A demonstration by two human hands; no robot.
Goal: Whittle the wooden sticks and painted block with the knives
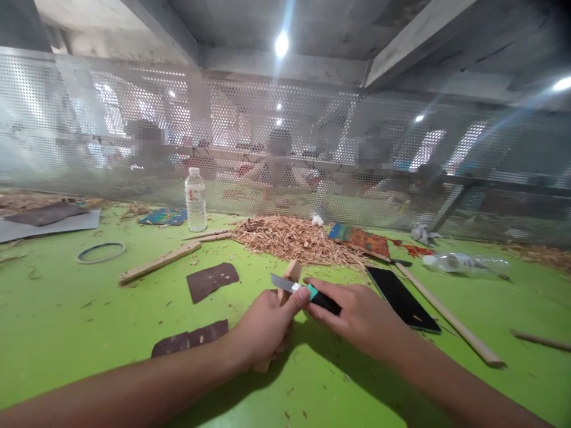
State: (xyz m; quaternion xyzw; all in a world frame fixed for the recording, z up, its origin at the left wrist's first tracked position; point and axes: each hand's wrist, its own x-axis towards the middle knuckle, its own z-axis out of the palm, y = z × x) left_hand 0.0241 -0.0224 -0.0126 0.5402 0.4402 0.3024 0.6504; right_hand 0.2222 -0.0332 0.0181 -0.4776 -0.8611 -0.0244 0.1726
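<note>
My left hand (267, 324) is wrapped round a short piece of wood (293, 271), which pokes out above my fist and again below it. In my right hand (352, 309) is a utility knife (325, 300) with a black and green handle. Its bare blade (282, 282) points left and lies across the upper part of the wood. My left thumb presses against the front of the knife near the blade's base. Both hands are closed and meet just above the green table (330, 380). My fingers hide the middle of the wood.
Beyond my hands is a heap of wood shavings (285, 238). Brown sandpaper pieces (213, 281) and a wooden strip (160, 261) lie left; a black flat slab (401, 297) and a wooden rod (450, 315) lie right. A water bottle (196, 202) stands before the perforated screen (250, 131).
</note>
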